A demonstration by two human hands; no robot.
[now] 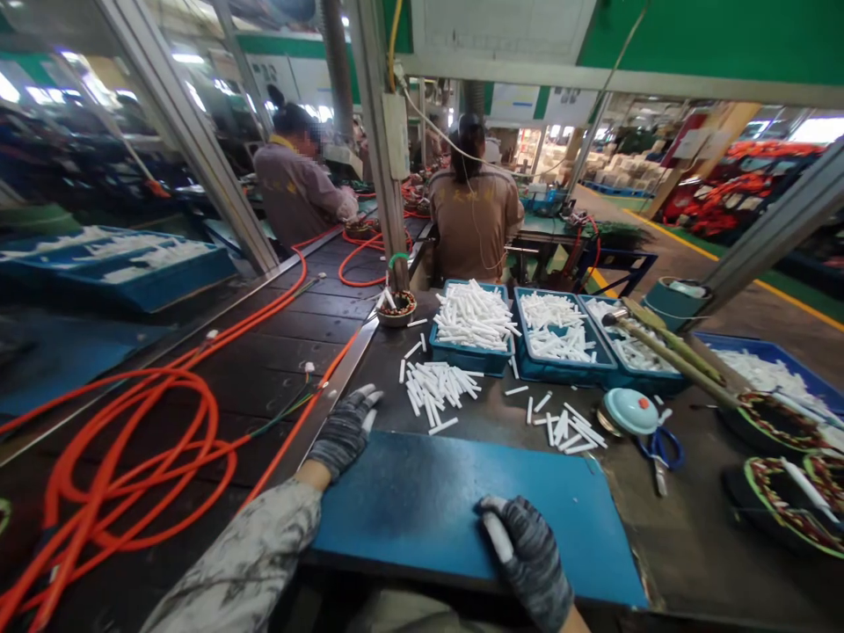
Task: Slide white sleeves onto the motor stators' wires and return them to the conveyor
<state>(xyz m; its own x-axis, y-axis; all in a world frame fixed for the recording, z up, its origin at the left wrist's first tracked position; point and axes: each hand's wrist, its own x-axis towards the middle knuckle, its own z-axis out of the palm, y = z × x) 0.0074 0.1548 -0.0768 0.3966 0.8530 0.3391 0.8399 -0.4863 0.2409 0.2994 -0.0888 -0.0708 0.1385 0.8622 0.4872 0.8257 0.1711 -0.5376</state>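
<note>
The left hand [344, 432], in a grey striped glove, is laid palm down at the far left corner of a blue mat [428, 492], with the fingers extended and loosely together and nothing gripped. The right hand [527, 554], gloved alike, is held over the near right part of the mat with its fingers curled; a white shape is seen along the thumb, but whether it is a finger covering or a gripped tube cannot be told, nor how far the grip is closed. Loose white tubes [435, 387] are heaped just beyond the mat, near the left fingertips, and a smaller cluster [572, 431] is scattered farther right. Behind them, more tubes are held in three blue bins [471, 359]. A wound stator [397, 320] is placed left of the bins. At the right, blue-handled scissors [658, 459] are laid beside a mint-lidded container [631, 411], and further stators [782, 505] are grouped at the edge. Orange cables [132, 440] are coiled at the left.
</note>
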